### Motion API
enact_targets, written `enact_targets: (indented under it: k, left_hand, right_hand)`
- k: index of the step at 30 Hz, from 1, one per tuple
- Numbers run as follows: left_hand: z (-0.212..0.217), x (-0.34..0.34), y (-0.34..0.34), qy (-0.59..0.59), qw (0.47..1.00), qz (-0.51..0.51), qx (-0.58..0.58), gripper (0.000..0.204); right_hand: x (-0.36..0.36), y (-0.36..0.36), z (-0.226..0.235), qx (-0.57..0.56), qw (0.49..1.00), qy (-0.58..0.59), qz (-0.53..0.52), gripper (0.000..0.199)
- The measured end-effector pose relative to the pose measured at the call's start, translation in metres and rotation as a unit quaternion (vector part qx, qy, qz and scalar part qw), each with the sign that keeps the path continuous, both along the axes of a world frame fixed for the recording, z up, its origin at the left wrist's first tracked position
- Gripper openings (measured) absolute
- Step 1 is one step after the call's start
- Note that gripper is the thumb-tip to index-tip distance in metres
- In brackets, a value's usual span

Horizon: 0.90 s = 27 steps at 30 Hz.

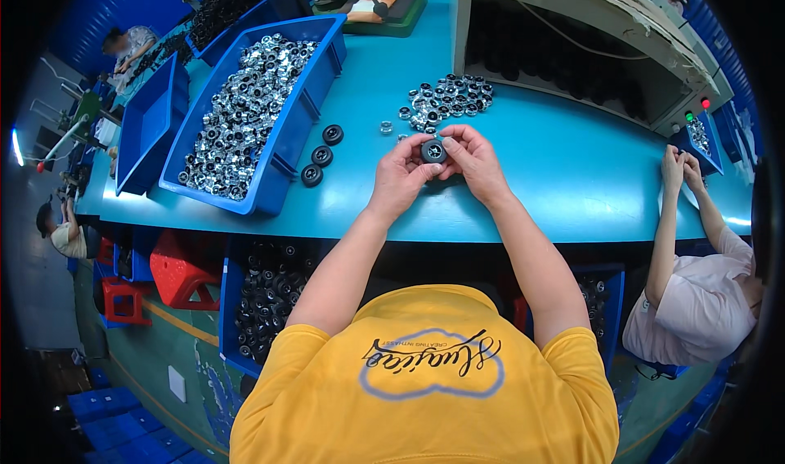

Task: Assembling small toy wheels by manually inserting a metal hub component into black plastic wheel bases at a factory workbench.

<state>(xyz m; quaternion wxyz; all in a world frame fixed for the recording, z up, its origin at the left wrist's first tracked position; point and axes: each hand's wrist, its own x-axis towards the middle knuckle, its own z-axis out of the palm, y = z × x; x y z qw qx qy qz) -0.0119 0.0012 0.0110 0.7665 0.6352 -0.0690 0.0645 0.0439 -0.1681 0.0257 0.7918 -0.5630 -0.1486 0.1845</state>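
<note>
Head view: one black-tyred wheel (433,152) up off the teal bench (368,210), between both hands. Left hand (401,176) pinches it with thumb and fingers, right hand (476,163) grips the other side. Tyre looks to be around the spoked hub; can't tell if fully seated, so call this piece nearly done. Three similar wheels (322,156) sit in a row to the left, apparently finished. Plenty left: loose chrome hubs (450,96) heaped just beyond the fingers, far more in the big blue bin (309,108). Below the bench, a lower blue bin (231,300) holds black round parts, type unclear. Constraints: big bin bounds the left, pale metal cabinet (461,39) the far right; hub heap limits forward reach. Co-worker's hands (683,168) at right, well apart
</note>
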Motion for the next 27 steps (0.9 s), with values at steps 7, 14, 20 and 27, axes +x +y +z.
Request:
enact_targets:
  k: [7, 14, 20, 27]
  left_hand:
    - [0.021, -0.011, 0.008, -0.108, 0.951, 0.092, 0.276, 0.045]
    - [0.033, -0.055, 0.081, -0.111, 0.781, 0.261, 0.556, 0.043]
    - [0.018, -0.072, 0.116, -0.034, 0.774, 0.273, 0.571, 0.088]
    - [0.017, -0.022, 0.114, 0.034, 0.698, 0.263, 0.665, 0.078]
  right_hand:
    - [0.001, 0.001, -0.002, -0.064, 0.997, -0.031, -0.017, 0.023]
    - [-0.003, 0.006, -0.004, -0.13, 0.988, -0.063, -0.061, 0.021]
    - [-0.006, 0.009, -0.002, -0.155, 0.984, -0.071, -0.056, 0.021]
    - [-0.004, 0.008, -0.002, -0.178, 0.978, -0.079, -0.079, 0.021]
